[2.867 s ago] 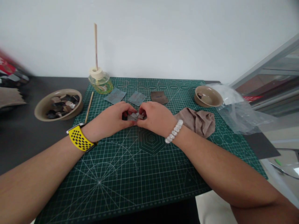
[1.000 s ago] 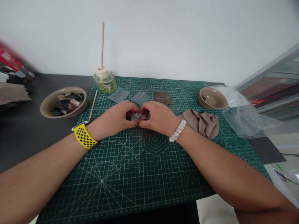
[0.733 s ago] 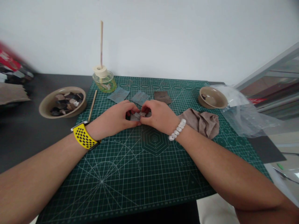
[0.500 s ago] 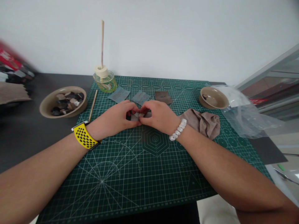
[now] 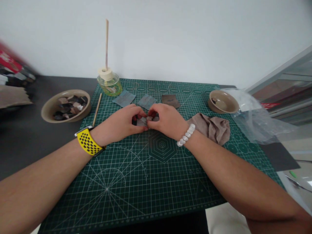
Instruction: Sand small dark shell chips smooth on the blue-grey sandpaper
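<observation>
"How much room have you got?"
"Open green mat [image 5: 122, 201] runs from my hands to its near edge. Two blue-grey squares [image 5: 147, 101] lie just beyond my fingers; the brown cloth [image 5: 212, 128] sits beside my right wrist."

"And your fingers?"
"My left hand [image 5: 126, 121] pinches a grey piece [image 5: 141, 122] around the mat's middle; my right hand [image 5: 165, 121] grips a small brownish bit [image 5: 149, 118] against it."

"Pointing which way?"
"The grey piece seems to run sideways, left to right. My fingers hide its ends and the bit's long axis."
</observation>
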`<action>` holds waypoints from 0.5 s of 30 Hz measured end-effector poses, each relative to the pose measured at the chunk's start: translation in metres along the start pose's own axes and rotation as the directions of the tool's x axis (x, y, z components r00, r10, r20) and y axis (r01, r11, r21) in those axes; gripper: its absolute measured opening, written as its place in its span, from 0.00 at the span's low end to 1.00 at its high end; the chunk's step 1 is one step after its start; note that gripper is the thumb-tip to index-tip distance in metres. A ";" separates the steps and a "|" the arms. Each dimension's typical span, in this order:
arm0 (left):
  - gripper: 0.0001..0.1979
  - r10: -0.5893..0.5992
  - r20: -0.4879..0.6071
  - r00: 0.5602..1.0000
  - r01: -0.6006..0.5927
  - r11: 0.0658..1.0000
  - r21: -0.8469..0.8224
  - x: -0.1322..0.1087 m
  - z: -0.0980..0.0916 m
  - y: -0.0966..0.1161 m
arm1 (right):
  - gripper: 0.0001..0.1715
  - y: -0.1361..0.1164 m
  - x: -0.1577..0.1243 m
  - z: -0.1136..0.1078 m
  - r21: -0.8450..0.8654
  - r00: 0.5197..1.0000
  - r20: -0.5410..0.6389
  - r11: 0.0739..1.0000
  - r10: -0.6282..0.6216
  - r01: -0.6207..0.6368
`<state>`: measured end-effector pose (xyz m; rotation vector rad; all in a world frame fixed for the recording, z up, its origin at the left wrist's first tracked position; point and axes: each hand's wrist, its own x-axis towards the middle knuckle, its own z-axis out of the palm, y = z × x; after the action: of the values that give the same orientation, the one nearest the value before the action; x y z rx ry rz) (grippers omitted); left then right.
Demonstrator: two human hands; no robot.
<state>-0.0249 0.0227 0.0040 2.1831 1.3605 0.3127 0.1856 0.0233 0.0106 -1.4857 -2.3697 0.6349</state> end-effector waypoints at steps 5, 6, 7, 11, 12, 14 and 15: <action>0.18 0.005 -0.003 1.000 -0.005 1.000 0.005 0.000 0.000 0.000 | 0.09 -0.004 -0.002 -0.005 0.033 0.998 0.060 0.999 -0.018 0.017; 0.18 0.006 -0.002 1.000 -0.006 1.000 0.006 0.000 0.000 0.000 | 0.08 -0.004 -0.002 -0.006 0.024 0.997 0.068 1.000 -0.022 0.021; 0.18 0.006 -0.003 1.000 -0.006 1.000 0.006 0.000 0.000 0.000 | 0.09 -0.003 -0.002 -0.007 0.015 0.997 0.071 1.000 -0.025 0.024; 0.20 0.003 -0.002 1.000 -0.003 1.000 0.001 0.000 0.000 -0.001 | 0.11 0.000 -0.002 -0.007 -0.002 0.998 0.062 1.000 -0.022 0.023; 0.21 0.002 -0.001 1.000 -0.002 1.000 0.001 0.000 0.000 0.000 | 0.11 0.001 -0.001 -0.006 -0.003 0.998 0.055 1.000 -0.018 0.018; 0.21 -0.003 0.001 1.000 0.003 1.000 0.001 0.000 0.000 0.000 | 0.11 0.001 -0.001 -0.005 -0.004 0.999 0.035 1.000 -0.002 0.002; 0.21 -0.007 -0.001 1.000 0.007 1.000 -0.003 0.000 0.000 0.001 | 0.11 0.001 -0.001 -0.005 0.001 1.000 0.025 1.000 0.009 -0.009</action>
<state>-0.0243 0.0224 0.0041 2.1757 1.3674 0.3126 0.1886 0.0241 0.0148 -1.4973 -2.3825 0.6605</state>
